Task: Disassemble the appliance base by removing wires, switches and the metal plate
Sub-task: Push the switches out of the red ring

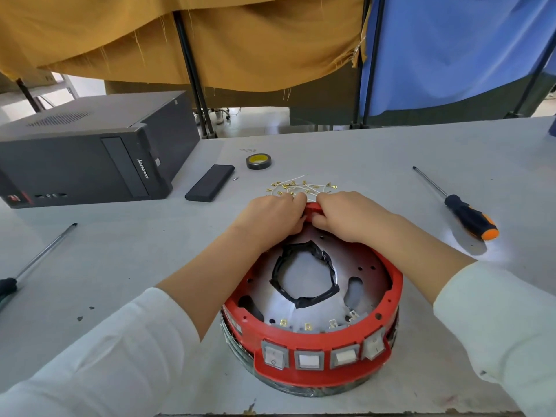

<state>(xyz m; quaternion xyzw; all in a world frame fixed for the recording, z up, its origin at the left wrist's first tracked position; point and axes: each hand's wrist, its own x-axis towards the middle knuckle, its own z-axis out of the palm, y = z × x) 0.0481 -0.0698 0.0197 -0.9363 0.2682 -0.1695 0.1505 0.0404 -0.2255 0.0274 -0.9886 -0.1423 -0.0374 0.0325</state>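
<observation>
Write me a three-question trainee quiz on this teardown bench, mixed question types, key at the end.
1. True or false: both hands grip the far rim of the red appliance base.
2. How many rocker switches sit in the base's near face?
A. two B. four C. six
3. Fill in: the loose wires with brass terminals lie just beyond the ____.

Key
1. True: left hand and right hand meet there.
2. B
3. hands
</observation>
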